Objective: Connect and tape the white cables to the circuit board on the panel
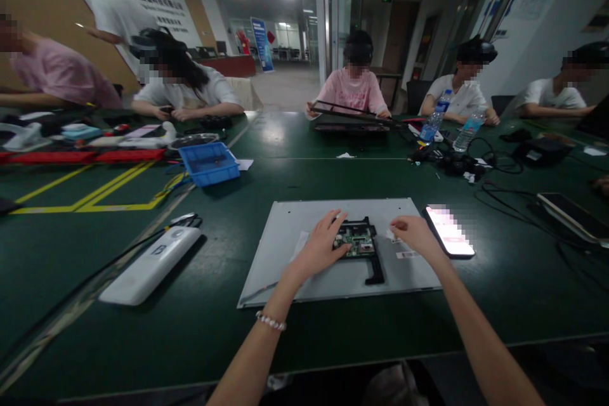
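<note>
Head view: at the left of the green bench (219,349), a white case (152,266) marked with a letter is seen, well apart from the work. Nearer the middle, a flat grey panel (333,282) is laid on the bench. It is judged stiff, thin and smooth, best lifted level by its left and right edges, since it could be harmed by bending. Over its middle the left hand (323,244) is placed, fingers spread apart, with contact made at the circuit board (356,242) and the black frame (377,269). The circuit board is set within the black frame, and both are carried on the panel. They are judged light and rigid, the circuit board fragile; the black frame is best gripped by its bars, with the small parts left unpressed. To their right, the right hand (412,231) is held over the panel, fingertips drawn together; whether anything small is pinched cannot be told. Just beside the panel's right edge, a lit phone (445,228) is laid, probably slick and best taken by its long sides.
</note>
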Motion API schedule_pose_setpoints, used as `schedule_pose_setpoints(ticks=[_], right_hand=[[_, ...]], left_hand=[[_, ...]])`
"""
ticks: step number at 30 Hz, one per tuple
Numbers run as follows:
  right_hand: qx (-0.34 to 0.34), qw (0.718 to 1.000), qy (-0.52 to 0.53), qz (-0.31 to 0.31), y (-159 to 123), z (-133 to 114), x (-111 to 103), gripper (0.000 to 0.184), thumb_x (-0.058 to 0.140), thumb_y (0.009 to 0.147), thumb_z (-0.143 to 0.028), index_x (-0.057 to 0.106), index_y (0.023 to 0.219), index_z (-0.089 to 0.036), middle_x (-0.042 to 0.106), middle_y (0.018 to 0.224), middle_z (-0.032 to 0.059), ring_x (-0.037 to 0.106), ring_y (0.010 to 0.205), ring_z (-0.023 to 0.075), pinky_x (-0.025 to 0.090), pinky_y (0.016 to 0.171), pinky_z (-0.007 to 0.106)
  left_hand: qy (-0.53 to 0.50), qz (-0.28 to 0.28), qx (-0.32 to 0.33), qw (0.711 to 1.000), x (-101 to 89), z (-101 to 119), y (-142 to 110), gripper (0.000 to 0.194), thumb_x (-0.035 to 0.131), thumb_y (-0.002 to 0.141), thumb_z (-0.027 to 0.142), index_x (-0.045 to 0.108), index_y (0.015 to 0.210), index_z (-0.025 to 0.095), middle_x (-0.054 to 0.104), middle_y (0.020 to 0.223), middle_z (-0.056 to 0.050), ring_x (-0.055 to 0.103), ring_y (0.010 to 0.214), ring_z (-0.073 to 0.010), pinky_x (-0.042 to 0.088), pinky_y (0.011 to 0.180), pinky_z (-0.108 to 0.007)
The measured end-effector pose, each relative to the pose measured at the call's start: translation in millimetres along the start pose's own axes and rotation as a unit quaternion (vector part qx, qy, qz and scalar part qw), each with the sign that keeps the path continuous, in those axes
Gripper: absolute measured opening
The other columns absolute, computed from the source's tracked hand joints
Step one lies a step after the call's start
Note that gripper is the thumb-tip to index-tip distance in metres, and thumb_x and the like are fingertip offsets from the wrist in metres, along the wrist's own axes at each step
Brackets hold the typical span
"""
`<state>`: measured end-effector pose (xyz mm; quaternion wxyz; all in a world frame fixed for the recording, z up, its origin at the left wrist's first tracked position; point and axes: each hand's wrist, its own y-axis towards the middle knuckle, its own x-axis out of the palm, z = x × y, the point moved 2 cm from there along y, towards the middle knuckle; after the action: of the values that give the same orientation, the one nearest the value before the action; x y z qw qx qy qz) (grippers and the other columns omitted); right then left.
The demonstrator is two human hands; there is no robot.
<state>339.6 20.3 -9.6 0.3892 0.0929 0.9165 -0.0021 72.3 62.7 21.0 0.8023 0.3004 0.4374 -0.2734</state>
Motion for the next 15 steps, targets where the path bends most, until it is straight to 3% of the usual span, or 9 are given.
schedule_pose_setpoints(ticks=[2, 7, 12, 15], right_hand=[[0.036, 0.995, 0.095, -0.002, -8, -2, 5, 0.015, 0.058, 0.074, -0.029, 0.066, 0.080, -0.018, 0.070, 0.071, 0.0047, 0.066, 0.065, 0.0177, 0.048, 0.055, 0.025], [0.100, 0.951, 0.294, -0.015, -26, -11, 25, 0.024, 0.062, 0.070, -0.037, 0.058, 0.085, -0.018, 0.071, 0.075, 0.0056, 0.069, 0.069, 0.0198, 0.045, 0.045, 0.020], [0.081, 0.960, 0.269, 0.005, -32, -18, 34, 0.032, 0.061, 0.070, -0.038, 0.058, 0.096, -0.019, 0.070, 0.070, 0.0035, 0.068, 0.066, 0.0206, 0.044, 0.041, 0.022], [0.045, 0.974, 0.222, 0.018, -33, -20, 37, 0.028, 0.058, 0.072, -0.037, 0.061, 0.093, -0.018, 0.070, 0.071, 0.0040, 0.068, 0.066, 0.0206, 0.047, 0.049, 0.025]], left_hand=[[0.010, 0.009, 0.010, 1.000, 1.0, 9, 1, 0.059, 0.050, 0.087, 0.031, 0.024, 0.139, 0.025, 0.024, 0.148, -0.008, 0.020, 0.137, -0.0229, 0.024, 0.110, -0.041], [0.058, 0.002, 0.032, 0.998, 17.3, 40, 0, 0.052, 0.050, 0.087, 0.028, 0.032, 0.135, 0.024, 0.037, 0.141, -0.008, 0.029, 0.133, -0.0237, 0.028, 0.108, -0.043], [0.093, 0.017, 0.013, 0.995, 43.5, 63, -5, 0.054, 0.051, 0.085, 0.027, 0.031, 0.134, 0.020, 0.040, 0.138, -0.011, 0.031, 0.131, -0.0258, 0.029, 0.107, -0.045], [0.104, 0.029, -0.001, 0.994, 51.8, 68, -8, 0.050, 0.051, 0.085, 0.027, 0.034, 0.132, 0.018, 0.043, 0.135, -0.011, 0.033, 0.130, -0.0259, 0.027, 0.108, -0.045]])
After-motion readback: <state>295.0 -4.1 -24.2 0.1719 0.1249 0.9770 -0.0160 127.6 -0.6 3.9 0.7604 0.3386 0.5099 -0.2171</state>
